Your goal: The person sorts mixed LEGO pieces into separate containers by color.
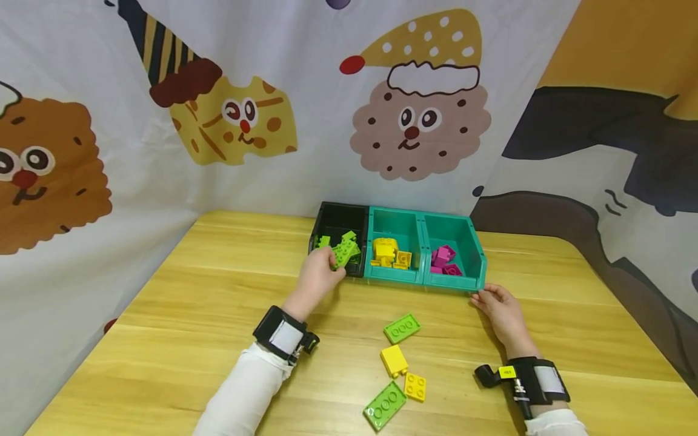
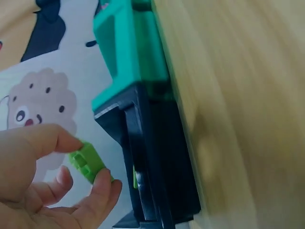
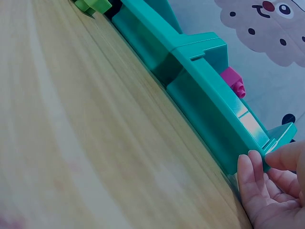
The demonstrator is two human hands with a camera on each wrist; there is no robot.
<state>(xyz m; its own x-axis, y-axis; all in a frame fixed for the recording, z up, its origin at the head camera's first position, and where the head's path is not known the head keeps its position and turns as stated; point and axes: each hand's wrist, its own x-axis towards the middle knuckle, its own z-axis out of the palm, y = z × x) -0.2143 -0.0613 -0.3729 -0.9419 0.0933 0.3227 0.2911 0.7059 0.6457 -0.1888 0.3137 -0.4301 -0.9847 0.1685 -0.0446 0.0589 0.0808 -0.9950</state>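
Note:
My left hand [image 1: 318, 275] pinches a lime green toy building brick [image 2: 87, 161] between thumb and fingertips, over the front of the black bin [image 1: 342, 217]. Other green bricks [image 1: 324, 241] lie inside that bin, partly hidden by the hand. At the front right corner of the right-hand teal bin [image 1: 454, 225], my right hand [image 1: 500, 312] grips the edge, with fingertips [image 3: 246, 167] on its front wall. Magenta bricks [image 1: 443, 257] sit in this bin. The middle teal bin [image 1: 395, 219] contains yellow bricks [image 1: 385, 249].
Loose on the wooden table [image 1: 218, 290] in front of the bins are a green brick [image 1: 402, 328], a yellow brick [image 1: 394, 361], a smaller yellow brick [image 1: 415, 386] and another green brick [image 1: 385, 406]. A cartoon-printed cloth [image 1: 322, 157] hangs behind the bins.

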